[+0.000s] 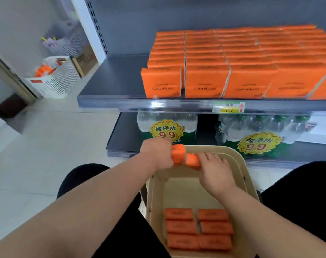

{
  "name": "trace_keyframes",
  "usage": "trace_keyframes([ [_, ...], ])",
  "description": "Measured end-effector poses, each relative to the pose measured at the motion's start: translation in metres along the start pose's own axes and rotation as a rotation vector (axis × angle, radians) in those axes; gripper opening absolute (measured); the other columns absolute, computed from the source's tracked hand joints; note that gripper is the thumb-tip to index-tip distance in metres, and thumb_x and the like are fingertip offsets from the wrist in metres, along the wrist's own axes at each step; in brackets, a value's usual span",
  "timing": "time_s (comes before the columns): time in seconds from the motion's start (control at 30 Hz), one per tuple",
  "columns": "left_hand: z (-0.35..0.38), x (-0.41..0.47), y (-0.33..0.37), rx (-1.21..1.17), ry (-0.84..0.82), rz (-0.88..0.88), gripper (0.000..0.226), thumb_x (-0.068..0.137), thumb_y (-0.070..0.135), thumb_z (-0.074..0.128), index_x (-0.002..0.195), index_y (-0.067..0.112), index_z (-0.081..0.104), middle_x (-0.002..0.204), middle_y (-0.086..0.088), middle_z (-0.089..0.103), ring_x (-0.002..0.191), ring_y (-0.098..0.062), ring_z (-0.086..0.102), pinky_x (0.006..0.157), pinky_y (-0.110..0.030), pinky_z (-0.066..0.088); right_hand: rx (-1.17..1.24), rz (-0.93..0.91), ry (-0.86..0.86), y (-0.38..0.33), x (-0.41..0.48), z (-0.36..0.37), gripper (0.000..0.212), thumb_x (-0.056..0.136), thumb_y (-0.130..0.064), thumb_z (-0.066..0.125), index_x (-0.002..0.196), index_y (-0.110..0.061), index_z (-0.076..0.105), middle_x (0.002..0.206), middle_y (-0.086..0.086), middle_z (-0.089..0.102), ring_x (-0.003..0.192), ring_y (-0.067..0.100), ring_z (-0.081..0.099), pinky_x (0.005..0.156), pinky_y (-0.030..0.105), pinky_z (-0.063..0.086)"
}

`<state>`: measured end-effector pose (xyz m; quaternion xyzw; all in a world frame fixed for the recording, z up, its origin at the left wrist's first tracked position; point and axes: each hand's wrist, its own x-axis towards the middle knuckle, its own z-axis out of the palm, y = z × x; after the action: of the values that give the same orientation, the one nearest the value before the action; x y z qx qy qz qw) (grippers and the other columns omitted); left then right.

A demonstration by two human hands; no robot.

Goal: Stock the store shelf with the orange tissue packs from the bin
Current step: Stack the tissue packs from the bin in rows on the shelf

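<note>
Orange tissue pack (178, 154): bright orange, soft-wrapped block, held above the far rim of the bin, close against a second pack.
Second pack (193, 161): same orange, lying lengthwise under the fingers; dark print too blurred to read.
Left hand (156, 153): curled round the first pack, forearm stretched forward from the lower left.
Right hand (214, 172): fingers bent over the second pack, back of the hand up, forearm reaching in from the lower right.
Bin (240, 164): beige, between the knees; six more packs (197, 228) in two columns at its near end.
Shelf (112, 84): grey, filled to the right with rows of upright shelved packs (233, 67); front faces printed "COTTON TISSUE", upside down.
Price tag (228, 107): green and yellow with a red arrow; handwriting unclear.
Bottled water (177, 120): on the lower shelf; yellow sticker (167, 132) reading "纯净水 9.9".
</note>
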<state>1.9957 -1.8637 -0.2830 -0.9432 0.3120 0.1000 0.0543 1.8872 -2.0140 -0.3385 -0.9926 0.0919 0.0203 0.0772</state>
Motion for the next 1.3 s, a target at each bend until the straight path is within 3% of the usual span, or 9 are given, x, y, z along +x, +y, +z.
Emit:
trace_keyframes([
  [0.13, -0.023, 0.01, -0.021, -0.025, -0.001, 0.03, 0.029, 0.076, 0.035, 0.059, 0.099, 0.022, 0.048, 0.082, 0.004, 0.053, 0.076, -0.02, 0.053, 0.062, -0.029, 0.044, 0.014, -0.025, 0.113, -0.005, 0.024, -0.028, 0.046, 0.087, -0.027, 0.048, 0.133, -0.027, 0.042, 0.118, -0.003, 0.055, 0.108, 0.02, 0.05, 0.092, 0.037, 0.037],
  [0.37, -0.045, 0.044, -0.047, 0.039, -0.142, 0.09, 0.024, 0.078, 0.028, 0.057, 0.093, 0.019, 0.042, 0.084, 0.002, 0.052, 0.076, -0.02, 0.052, 0.063, -0.031, 0.043, 0.028, -0.053, 0.177, -0.017, 0.065, -0.048, 0.043, 0.074, -0.032, 0.047, 0.114, -0.023, 0.056, 0.099, -0.003, 0.059, 0.09, 0.021, 0.053, 0.078, 0.037, 0.04],
  [0.53, -0.062, 0.027, -0.062, 0.017, -0.176, 0.046, 0.019, 0.08, 0.027, 0.055, 0.091, 0.02, 0.04, 0.079, 0.003, 0.051, 0.075, -0.019, 0.053, 0.062, -0.031, 0.043, 0.058, -0.065, 0.199, -0.031, 0.072, -0.063, 0.039, 0.076, -0.032, 0.049, 0.114, -0.025, 0.053, 0.103, -0.004, 0.057, 0.094, 0.018, 0.051, 0.079, 0.035, 0.039],
  [0.77, -0.107, -0.029, -0.069, 0.114, -0.034, 0.025, 0.021, 0.078, 0.019, 0.054, 0.097, 0.016, 0.044, 0.102, -0.007, 0.061, 0.089, -0.025, 0.057, 0.066, -0.032, 0.046, 0.07, -0.097, 0.371, -0.064, 0.054, -0.105, 0.043, 0.072, -0.032, 0.049, 0.112, -0.019, 0.058, 0.103, 0.002, 0.062, 0.097, 0.025, 0.058, 0.08, 0.038, 0.042],
  [1.07, -0.167, -0.073, -0.1, 0.055, 0.259, -0.055, 0.018, 0.08, 0.024, 0.053, 0.091, 0.019, 0.041, 0.083, 0.002, 0.05, 0.076, -0.021, 0.049, 0.06, -0.03, 0.04, -0.053, -0.114, 0.464, -0.099, 0.033, -0.194, 0.045, 0.085, -0.026, 0.048, 0.13, -0.02, 0.045, 0.12, 0.003, 0.055, 0.111, 0.024, 0.049, 0.088, 0.04, 0.039],
  [1.3, -0.192, -0.049, -0.162, -0.038, 0.328, -0.237, 0.026, 0.08, 0.019, 0.053, 0.105, 0.015, 0.047, 0.089, -0.001, 0.052, 0.083, -0.024, 0.053, 0.065, -0.031, 0.041, -0.031, -0.087, 0.51, -0.114, 0.072, -0.232, 0.048, 0.089, -0.023, 0.048, 0.136, -0.02, 0.039, 0.127, 0.004, 0.051, 0.118, 0.025, 0.045, 0.095, 0.044, 0.038],
])
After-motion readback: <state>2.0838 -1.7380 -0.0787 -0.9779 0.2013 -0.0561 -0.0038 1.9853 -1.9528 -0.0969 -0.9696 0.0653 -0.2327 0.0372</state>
